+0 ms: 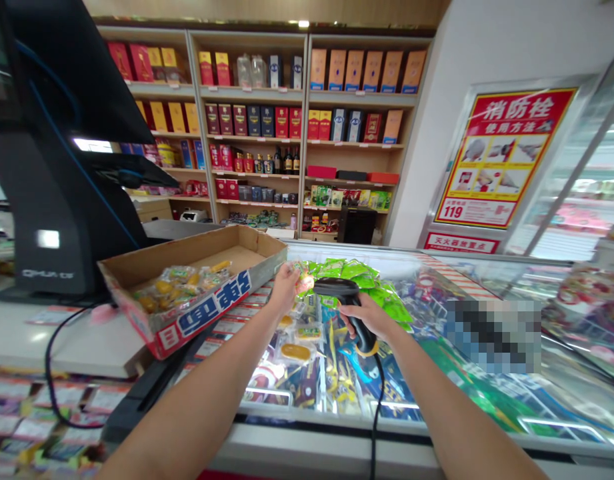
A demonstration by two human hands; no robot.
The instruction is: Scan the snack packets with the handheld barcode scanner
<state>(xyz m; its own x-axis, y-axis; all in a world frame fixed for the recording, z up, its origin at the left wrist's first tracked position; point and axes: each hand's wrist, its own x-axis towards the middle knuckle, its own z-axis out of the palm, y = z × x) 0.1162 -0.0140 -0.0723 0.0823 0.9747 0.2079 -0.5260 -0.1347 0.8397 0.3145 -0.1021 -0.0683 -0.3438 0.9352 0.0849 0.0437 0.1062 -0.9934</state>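
Observation:
My left hand [285,287] is closed on a small clear snack packet [303,283], held just above the glass freezer lid [487,400]. My right hand [369,319] grips a black handheld barcode scanner [344,297] whose head points left at the packet, almost touching it. The scanner's black cable [375,413] hangs down toward me. An open cardboard box [197,293] with several similar yellow packets [181,283] sits left of my left hand, on the counter edge.
A black till terminal [51,193] stands on the white counter [31,340] at left, with a cable looping off it. Green packets [367,280] lie on the freezer lid behind the scanner. Shelves of boxed bottles [267,120] fill the back wall. A red fire-hydrant poster [501,157] hangs at right.

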